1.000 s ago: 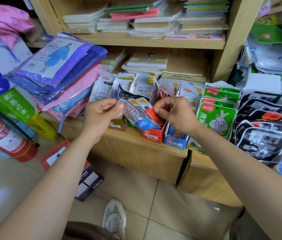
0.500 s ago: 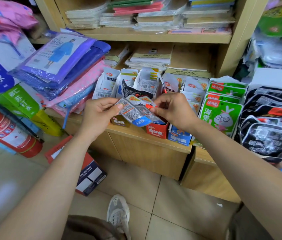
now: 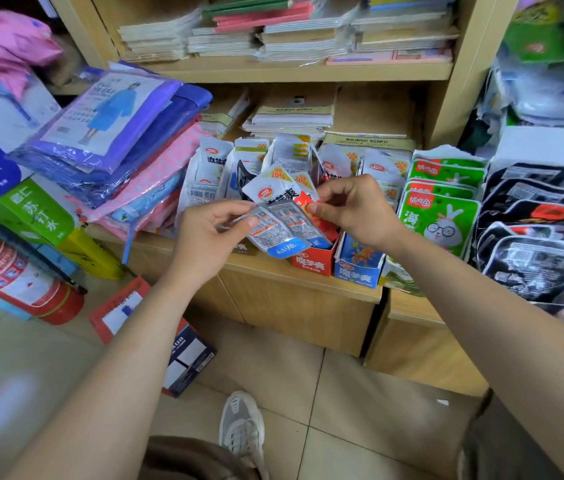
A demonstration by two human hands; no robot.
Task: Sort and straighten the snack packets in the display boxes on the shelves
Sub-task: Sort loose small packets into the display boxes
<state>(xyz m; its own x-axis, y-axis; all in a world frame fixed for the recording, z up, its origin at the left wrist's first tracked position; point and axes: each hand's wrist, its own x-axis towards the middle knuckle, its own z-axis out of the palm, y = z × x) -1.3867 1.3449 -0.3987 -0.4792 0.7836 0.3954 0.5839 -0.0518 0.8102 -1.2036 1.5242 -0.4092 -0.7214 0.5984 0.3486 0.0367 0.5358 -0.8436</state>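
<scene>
On one shelf [image 3: 273,275], two display boxes are set foremost: the red box [image 3: 311,266] and the blue box [image 3: 356,271]. Just above, two blue-tipped packets [image 3: 280,237] are pinched by the left hand [image 3: 204,233] and one red packet [image 3: 308,206] by the right hand [image 3: 360,209] (mostly hidden). Edges should be squared, then colours matched to boxes.

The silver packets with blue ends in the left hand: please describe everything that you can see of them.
Two flat snack packets, foil-like, silver-grey with fine print and a blue band with white characters at the lower end. They overlap like a fan, tilted, above the red display box. The left hand pinches their upper left edge; the right hand pinches a red packet beside them.
</scene>
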